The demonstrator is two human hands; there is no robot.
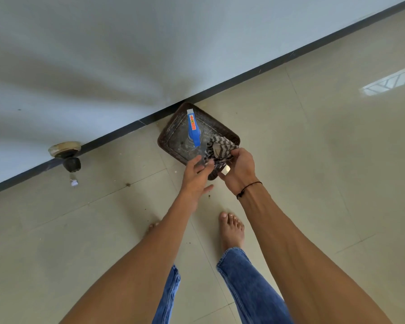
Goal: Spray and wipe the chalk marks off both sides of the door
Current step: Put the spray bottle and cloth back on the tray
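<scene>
A dark woven basket (171,127) stands on the tiled floor against the wall's black skirting. In it stands a clear spray bottle with a blue-and-white trigger head (193,129). A striped grey-and-cream cloth (220,147) lies bunched at the basket's near right corner. My right hand (239,169) grips this cloth from the right. My left hand (195,177) reaches over the basket's near rim, fingers spread, fingertips touching the bottle's clear body and the cloth's edge. The door itself is not in view.
A pale grey wall (126,54) fills the top left. A dark round doorstop (68,155) sticks out of it low down on the left. My bare feet (230,228) and blue jeans are below the basket. Glossy beige floor tiles (325,148) spread to the right.
</scene>
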